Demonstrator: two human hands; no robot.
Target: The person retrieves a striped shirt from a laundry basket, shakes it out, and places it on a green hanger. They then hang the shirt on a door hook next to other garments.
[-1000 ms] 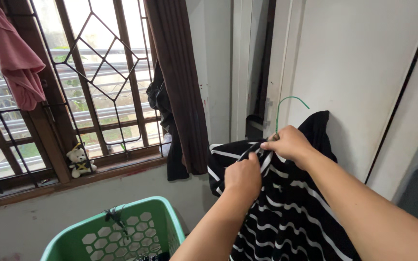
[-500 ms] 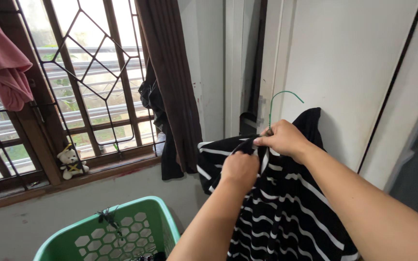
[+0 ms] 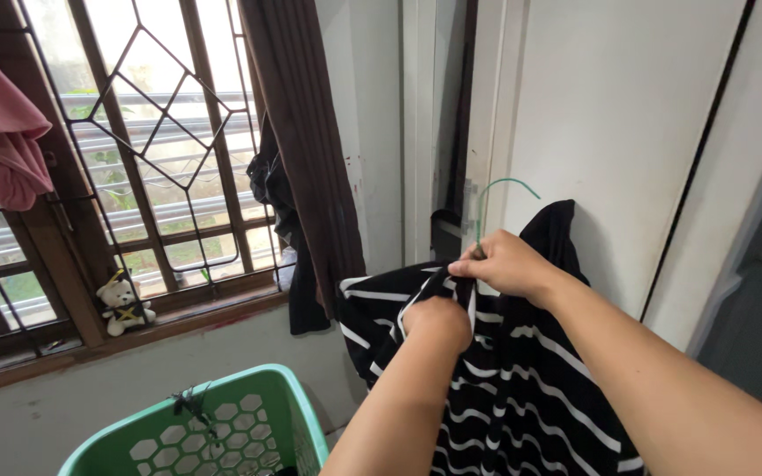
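The right hand point(image 3: 504, 264) pinches the neck of the black-and-white striped garment point(image 3: 522, 388) together with the base of the green wire hanger point(image 3: 491, 198); the hook rises directly above this grip. The left hand point(image 3: 438, 324), just below and left of it, is fisted on the fabric. The garment hangs beneath both grips. A green laundry basket point(image 3: 222, 432) stands lower left.
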